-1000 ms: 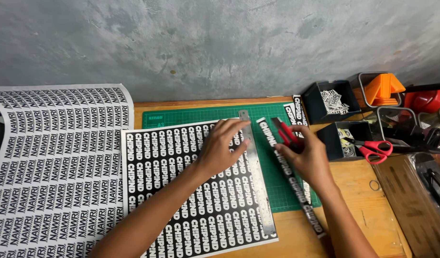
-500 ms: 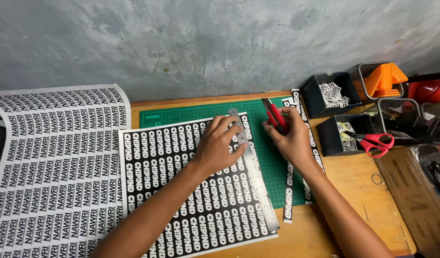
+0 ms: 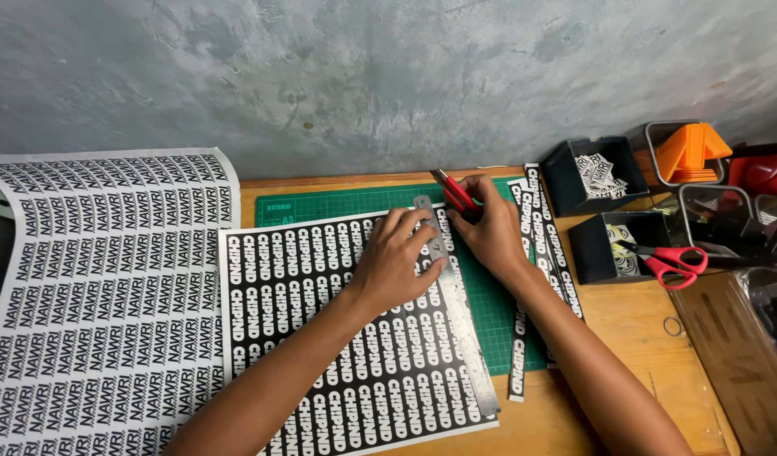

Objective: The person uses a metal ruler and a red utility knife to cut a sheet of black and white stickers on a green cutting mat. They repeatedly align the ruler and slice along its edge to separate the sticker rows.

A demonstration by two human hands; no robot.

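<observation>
Soft, even light fills the scene, with only faint shadows under the arms. Everything looks sharp, and the edges bend a little

Bare green cutting mat (image 3: 498,325) lies open between the long steel ruler (image 3: 456,312) and cut black-and-white strips (image 3: 547,232); black plastic bins (image 3: 604,245) and red-handled scissors (image 3: 671,262) crowd the right.

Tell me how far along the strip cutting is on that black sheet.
Done: a few cut strips lie on the green cutting mat, right of the sheet. In hand: the left hand presses the metal ruler on the black sticker sheet; the right hand sets the red knife at its top end. Left: most columns remain uncut.
</observation>
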